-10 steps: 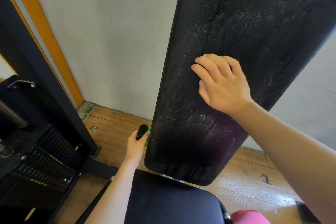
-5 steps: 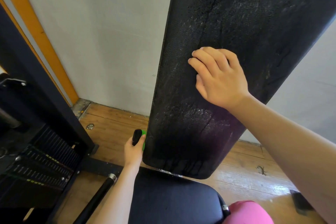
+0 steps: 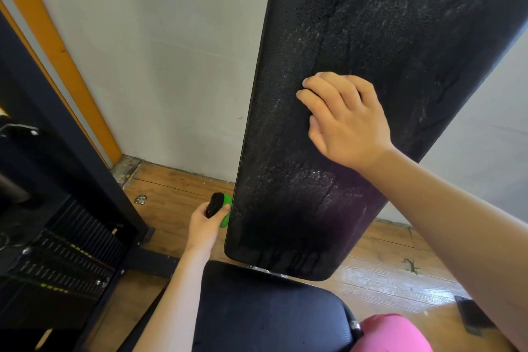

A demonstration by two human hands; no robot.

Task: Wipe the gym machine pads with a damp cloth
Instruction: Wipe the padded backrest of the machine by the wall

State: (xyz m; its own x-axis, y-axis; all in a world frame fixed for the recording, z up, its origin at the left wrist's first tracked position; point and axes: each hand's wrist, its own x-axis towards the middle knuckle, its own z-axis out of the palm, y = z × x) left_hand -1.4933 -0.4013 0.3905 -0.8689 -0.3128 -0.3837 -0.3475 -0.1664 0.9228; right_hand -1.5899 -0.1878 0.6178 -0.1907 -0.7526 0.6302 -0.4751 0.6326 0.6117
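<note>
Bare floor (image 3: 177, 208) lies open between weight stack (image 3: 65, 260) and back pad (image 3: 371, 37)

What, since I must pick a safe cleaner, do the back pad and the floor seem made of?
Back pad: probably black vinyl or faux leather; pebbled grain, with a wet sheen, droplets and drip streaks. Floor: wood or wood-look laminate, hard to tell which; plank seams, grain lines, glossy reflections.

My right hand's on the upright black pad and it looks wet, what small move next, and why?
Probably slide the right hand straight down the back pad toward its lower edge. Droplets and drip streaks show below the hand, so that stretch looks unwiped. Whether a cloth sits under the curled fingers cannot be seen. The left hand holds a black and green object.
</note>
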